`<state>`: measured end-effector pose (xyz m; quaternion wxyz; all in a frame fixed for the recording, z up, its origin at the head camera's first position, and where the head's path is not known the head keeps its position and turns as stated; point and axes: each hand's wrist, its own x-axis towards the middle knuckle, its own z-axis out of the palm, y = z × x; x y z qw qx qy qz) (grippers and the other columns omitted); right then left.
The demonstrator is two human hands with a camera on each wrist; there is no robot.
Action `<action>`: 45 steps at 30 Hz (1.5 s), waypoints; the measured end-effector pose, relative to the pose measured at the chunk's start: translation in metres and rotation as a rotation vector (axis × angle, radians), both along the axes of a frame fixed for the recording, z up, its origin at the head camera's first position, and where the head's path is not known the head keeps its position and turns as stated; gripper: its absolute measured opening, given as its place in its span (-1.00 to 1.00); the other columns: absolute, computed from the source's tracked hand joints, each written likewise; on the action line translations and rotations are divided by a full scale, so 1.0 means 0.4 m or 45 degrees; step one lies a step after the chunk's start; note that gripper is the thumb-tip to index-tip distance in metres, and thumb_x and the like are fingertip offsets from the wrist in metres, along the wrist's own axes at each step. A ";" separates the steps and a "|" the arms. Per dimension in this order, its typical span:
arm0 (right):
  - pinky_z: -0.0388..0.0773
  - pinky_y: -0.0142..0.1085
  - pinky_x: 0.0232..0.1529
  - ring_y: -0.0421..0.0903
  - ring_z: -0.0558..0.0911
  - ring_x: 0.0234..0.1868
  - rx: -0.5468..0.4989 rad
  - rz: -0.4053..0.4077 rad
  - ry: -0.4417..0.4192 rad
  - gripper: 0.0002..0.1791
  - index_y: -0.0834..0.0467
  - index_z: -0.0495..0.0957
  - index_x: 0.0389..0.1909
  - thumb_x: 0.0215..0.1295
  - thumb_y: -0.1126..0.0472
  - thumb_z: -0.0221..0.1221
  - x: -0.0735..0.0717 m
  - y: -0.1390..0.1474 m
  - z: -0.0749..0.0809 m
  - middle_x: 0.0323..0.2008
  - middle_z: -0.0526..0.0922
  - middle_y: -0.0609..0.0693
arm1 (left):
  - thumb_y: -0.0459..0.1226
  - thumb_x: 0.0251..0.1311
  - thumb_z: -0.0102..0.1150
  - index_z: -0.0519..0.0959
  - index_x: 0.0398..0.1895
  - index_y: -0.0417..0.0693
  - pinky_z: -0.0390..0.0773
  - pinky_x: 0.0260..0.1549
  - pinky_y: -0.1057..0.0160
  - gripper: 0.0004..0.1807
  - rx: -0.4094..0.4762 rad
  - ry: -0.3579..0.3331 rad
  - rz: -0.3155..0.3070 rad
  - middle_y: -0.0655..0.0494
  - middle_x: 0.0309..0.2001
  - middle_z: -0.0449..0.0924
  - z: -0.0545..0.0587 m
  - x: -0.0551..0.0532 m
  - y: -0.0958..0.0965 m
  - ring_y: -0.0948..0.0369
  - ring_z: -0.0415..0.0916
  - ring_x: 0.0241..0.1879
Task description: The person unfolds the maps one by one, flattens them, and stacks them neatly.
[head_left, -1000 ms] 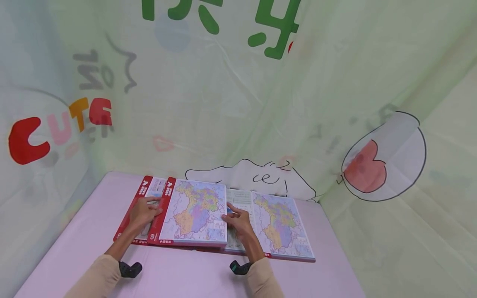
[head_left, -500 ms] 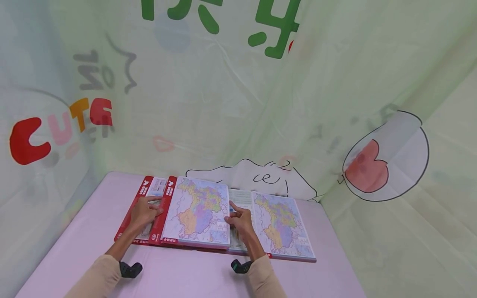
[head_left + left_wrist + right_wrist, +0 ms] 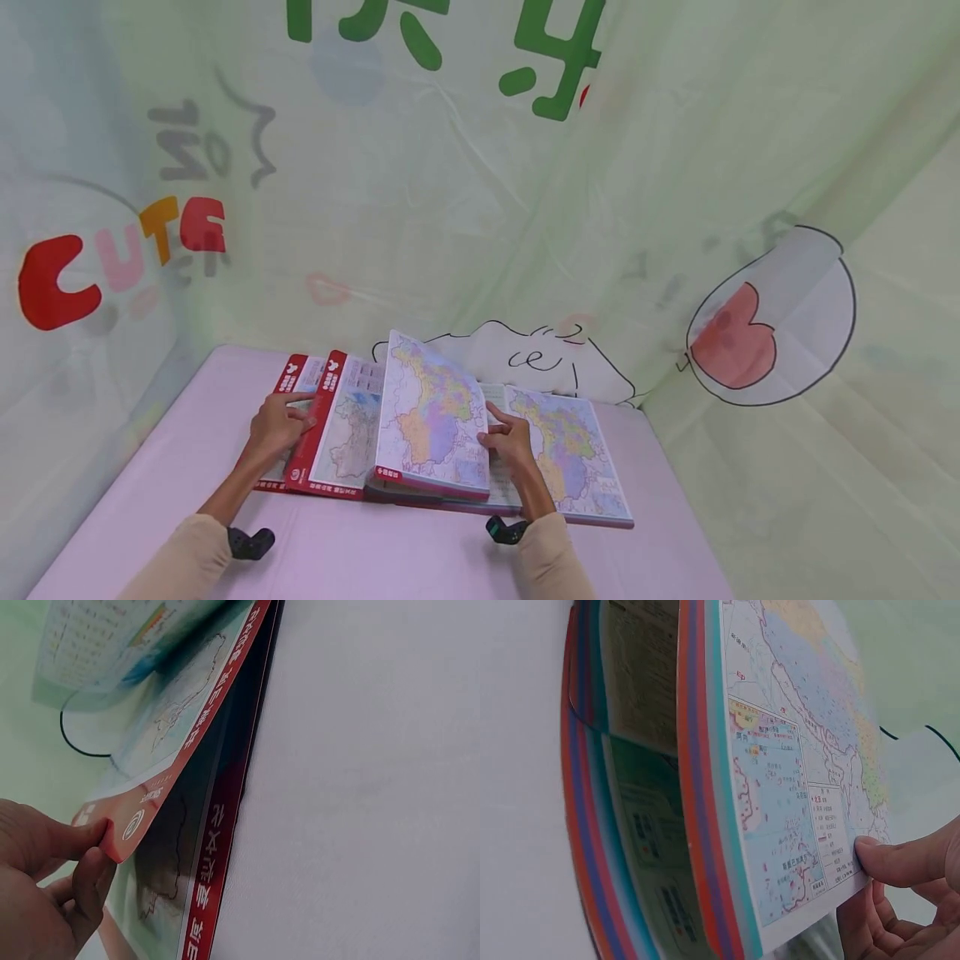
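My left hand (image 3: 276, 427) pinches the red-edged left border of an upper map page (image 3: 348, 437). In the left wrist view its thumb and finger grip the red corner (image 3: 129, 829), lifted off another red-bordered sheet (image 3: 199, 900) below. A raised stack of map pages (image 3: 427, 417), with a coloured map on top, tilts up from the book. My right hand (image 3: 513, 446) pinches that stack's right edge, thumb on the map face and fingers underneath. Colour-striped page edges (image 3: 712, 787) show in the right wrist view. Beneath lies an open map book, its right page (image 3: 588, 475) partly covered by my hand.
The books lie on a pink-covered table (image 3: 315, 558) near its back edge. Pale green printed cloth (image 3: 360, 250) hangs behind and on both sides. A black wrist device (image 3: 251, 543) sits on the left wrist, another (image 3: 506, 530) on the right.
The coloured-map stack has swung up and to the right with my right hand, uncovering a grey map page beside the red border. My left hand has shifted slightly left with that border.
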<state>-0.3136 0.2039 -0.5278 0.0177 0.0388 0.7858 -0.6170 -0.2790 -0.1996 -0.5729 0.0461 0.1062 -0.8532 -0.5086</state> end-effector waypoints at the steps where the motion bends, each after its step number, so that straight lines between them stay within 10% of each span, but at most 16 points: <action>1: 0.70 -0.34 -0.33 -0.22 0.60 -0.47 0.008 -0.009 -0.006 -0.28 0.28 0.54 0.45 0.24 0.63 0.35 -0.003 0.009 -0.002 -0.49 0.66 0.03 | -0.36 0.40 0.35 0.53 0.45 -0.36 0.76 -0.46 0.17 -0.42 -0.007 0.006 -0.001 -0.43 -0.04 0.79 0.001 0.002 -0.004 -0.10 0.84 -0.29; 27: 0.54 -0.43 -0.46 -0.20 0.63 -0.39 0.226 -0.250 0.083 -0.23 0.20 0.54 0.47 0.21 0.63 0.34 -0.018 0.218 -0.009 -0.23 0.81 0.35 | -0.34 0.42 0.32 0.50 0.45 -0.43 0.80 -0.29 0.02 -0.41 -0.113 0.020 0.046 -0.49 -0.02 0.77 0.007 0.028 -0.100 -0.27 0.80 -0.14; 45: 0.38 -0.26 -0.42 0.11 0.75 -0.30 0.678 -0.463 0.071 -0.17 0.02 0.58 0.44 0.06 0.50 0.31 -0.051 0.366 -0.058 -0.09 0.84 0.37 | -0.36 0.37 0.30 0.55 0.34 -0.53 0.78 -0.42 0.11 -0.46 -0.175 -0.012 0.085 -0.55 -0.01 0.74 0.011 0.036 -0.141 -0.27 0.80 -0.20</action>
